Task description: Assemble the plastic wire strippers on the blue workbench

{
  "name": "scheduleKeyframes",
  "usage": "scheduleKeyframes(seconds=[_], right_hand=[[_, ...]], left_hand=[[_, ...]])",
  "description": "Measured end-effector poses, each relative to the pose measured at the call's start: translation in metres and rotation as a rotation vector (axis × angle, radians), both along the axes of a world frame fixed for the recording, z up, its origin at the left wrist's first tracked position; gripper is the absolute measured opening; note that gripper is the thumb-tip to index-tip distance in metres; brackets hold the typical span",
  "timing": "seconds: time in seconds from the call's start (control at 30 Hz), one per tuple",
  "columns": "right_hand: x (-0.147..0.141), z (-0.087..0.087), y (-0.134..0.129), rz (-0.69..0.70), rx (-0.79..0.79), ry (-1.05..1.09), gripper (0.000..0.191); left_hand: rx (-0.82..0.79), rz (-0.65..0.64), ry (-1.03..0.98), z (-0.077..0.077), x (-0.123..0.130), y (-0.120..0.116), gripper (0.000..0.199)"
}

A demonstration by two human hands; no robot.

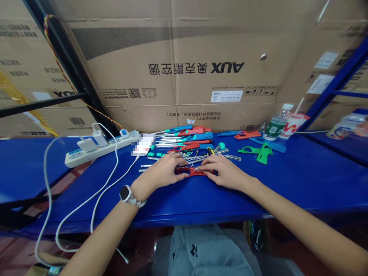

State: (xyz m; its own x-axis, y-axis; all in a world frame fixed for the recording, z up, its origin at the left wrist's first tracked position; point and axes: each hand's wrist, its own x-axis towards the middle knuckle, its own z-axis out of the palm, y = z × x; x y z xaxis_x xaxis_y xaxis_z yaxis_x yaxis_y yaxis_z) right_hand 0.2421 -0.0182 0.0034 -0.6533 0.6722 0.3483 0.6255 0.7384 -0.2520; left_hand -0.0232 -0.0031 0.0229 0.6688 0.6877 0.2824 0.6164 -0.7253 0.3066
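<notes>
A red plastic lighter casing [194, 172] lies low over the blue table between my hands, its inner side facing up. My left hand [168, 168] grips its left end between thumb and fingers. At the other end, my right hand [225, 170] holds the casing with its fingers bent around it; the index fingertip is near a small pale part in the middle. Just behind are thin wires [194, 156], metal tubes [145, 167] and a yellow-and-black tool [211, 151]. Several long-necked red and blue gas lighters [199, 136] are piled farther back.
Green casing halves [263, 153] and an orange-red one [247, 134] lie to the right, before a water bottle [274, 124] and a straw cup [293, 124]. On the left are a power strip [77, 157], phone [143, 145] and white cables [107, 186]. Cardboard [195, 42] stands behind.
</notes>
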Motion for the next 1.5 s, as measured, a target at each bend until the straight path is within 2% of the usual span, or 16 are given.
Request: scheduleKeyframes(seconds=[0.1,0.2,0.4,0.57,0.67,0.8,0.93,1.1,1.2,1.37,1.5], right_hand=[[-0.006,0.008,0.002,-0.016,-0.010,0.010,0.021],[-0.019,0.018,0.011,-0.022,-0.039,-0.041,0.020],[-0.047,0.035,0.037,-0.015,-0.125,-0.263,0.013],[-0.054,0.042,0.043,0.018,-0.156,-0.330,0.007],[-0.056,0.047,0.040,0.027,-0.117,-0.348,0.010],[-0.054,0.051,0.030,0.012,0.009,-0.359,0.015],[-0.040,0.041,0.016,0.024,0.124,-0.297,0.013],[-0.018,0.011,0.007,0.042,0.234,-0.138,0.017],[-0.013,-0.002,0.007,0.022,0.233,-0.060,0.016],[-0.011,-0.005,0.007,-0.006,0.172,0.011,0.013],[-0.009,-0.006,0.006,-0.012,0.176,0.025,0.013]], left_hand=[[-0.103,-0.020,0.000,-0.004,0.006,0.010,0.026],[-0.135,-0.023,-0.046,-0.014,0.007,0.014,0.029],[-0.146,0.044,-0.139,-0.025,0.008,0.007,0.032],[-0.206,0.085,-0.235,-0.029,0.011,0.004,0.037],[-0.200,0.089,-0.260,-0.032,0.010,0.005,0.039],[-0.191,0.084,-0.234,-0.030,0.009,0.005,0.040],[-0.135,0.066,-0.160,-0.025,0.009,0.003,0.031],[-0.099,0.056,-0.078,-0.021,0.009,0.001,0.028],[-0.072,0.032,-0.055,-0.023,0.008,0.001,0.028],[-0.011,0.004,-0.056,-0.024,0.006,0.001,0.028],[0.092,-0.081,-0.018,-0.022,0.007,0.003,0.021]])
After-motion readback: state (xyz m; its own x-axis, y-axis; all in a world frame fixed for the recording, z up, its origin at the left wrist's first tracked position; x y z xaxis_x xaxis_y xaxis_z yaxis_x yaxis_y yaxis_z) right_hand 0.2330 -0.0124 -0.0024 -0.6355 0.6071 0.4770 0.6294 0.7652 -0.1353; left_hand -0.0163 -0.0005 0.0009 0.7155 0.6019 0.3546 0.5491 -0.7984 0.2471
